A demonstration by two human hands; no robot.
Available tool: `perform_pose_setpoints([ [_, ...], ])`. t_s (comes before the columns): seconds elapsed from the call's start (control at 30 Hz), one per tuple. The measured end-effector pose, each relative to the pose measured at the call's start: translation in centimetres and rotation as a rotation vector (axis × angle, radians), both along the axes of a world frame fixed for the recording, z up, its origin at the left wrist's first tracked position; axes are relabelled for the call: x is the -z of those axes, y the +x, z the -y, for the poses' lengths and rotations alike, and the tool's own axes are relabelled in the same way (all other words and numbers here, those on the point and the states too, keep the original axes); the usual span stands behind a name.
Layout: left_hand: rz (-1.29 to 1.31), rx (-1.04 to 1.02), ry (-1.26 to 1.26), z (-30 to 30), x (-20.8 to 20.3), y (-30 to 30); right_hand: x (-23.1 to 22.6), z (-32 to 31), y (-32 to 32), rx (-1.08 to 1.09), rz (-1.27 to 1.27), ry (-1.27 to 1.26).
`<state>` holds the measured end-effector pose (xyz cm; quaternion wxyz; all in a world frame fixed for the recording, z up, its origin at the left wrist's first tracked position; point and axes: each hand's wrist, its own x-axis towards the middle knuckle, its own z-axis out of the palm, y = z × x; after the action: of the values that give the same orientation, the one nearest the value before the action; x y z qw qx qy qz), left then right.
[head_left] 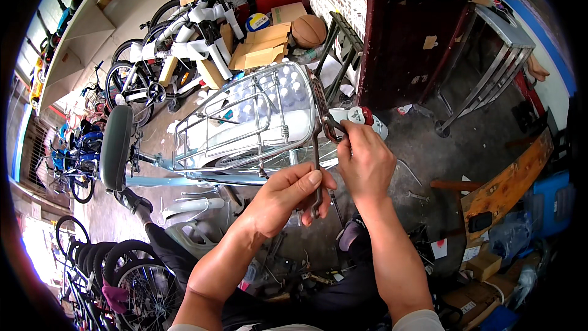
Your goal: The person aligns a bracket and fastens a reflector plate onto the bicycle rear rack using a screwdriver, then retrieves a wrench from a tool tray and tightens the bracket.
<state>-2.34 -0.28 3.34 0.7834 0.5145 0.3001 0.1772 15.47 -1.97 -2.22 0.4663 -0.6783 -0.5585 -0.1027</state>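
Note:
In front of me stands a light blue bicycle with a grey saddle (117,147) on the left and a chrome rear rack (260,132). My left hand (283,197) is closed round a dark metal wrench (316,150), whose upper end reaches the rack's rear end. My right hand (367,159) is closed, its thumb and fingers pinching a small dark metal piece (331,126) against that same end. Fingers hide most of this piece, so its kind cannot be made out. Under the rack a white fender covers part of the rear wheel.
Shrink-wrapped bottles (282,89) stand behind the rack. Further back are wrapped bicycles, a flattened carton (263,46) and a basketball (309,30). A dark red cabinet (398,55) stands at the far right. Another wrench (419,196) lies on the floor, near a wooden board (508,175).

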Motion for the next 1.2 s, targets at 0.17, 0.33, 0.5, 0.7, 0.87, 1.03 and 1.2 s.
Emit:
perform_pose_setpoints([
  [0.17,0.013,0.008,-0.011,-0.2,0.1,0.0,-0.2,-0.2,0.5,0.043,0.051,0.029],
  [0.33,0.035,-0.006,-0.016,-0.2,0.2,-0.1,-0.4,-1.0,2.4,0.103,0.067,0.120],
  [0.5,0.031,-0.011,-0.011,-0.1,0.3,0.4,-1.7,-0.4,7.4,-0.063,-1.352,0.357],
  [0.7,0.009,-0.034,-0.012,0.1,0.0,0.1,-2.7,0.7,3.4,-0.094,-0.276,0.220],
  [0.87,-0.033,-0.039,0.005,0.5,-0.1,0.6,-2.6,3.2,1.5,-0.158,-0.039,0.146],
  [1.03,0.004,-0.030,-0.002,0.4,0.4,0.5,-3.3,3.2,1.6,-0.133,-0.082,0.202],
  [1.2,-0.023,-0.019,0.062,0.2,1.3,0.8,-3.1,3.0,1.2,-0.267,-0.105,0.270],
])
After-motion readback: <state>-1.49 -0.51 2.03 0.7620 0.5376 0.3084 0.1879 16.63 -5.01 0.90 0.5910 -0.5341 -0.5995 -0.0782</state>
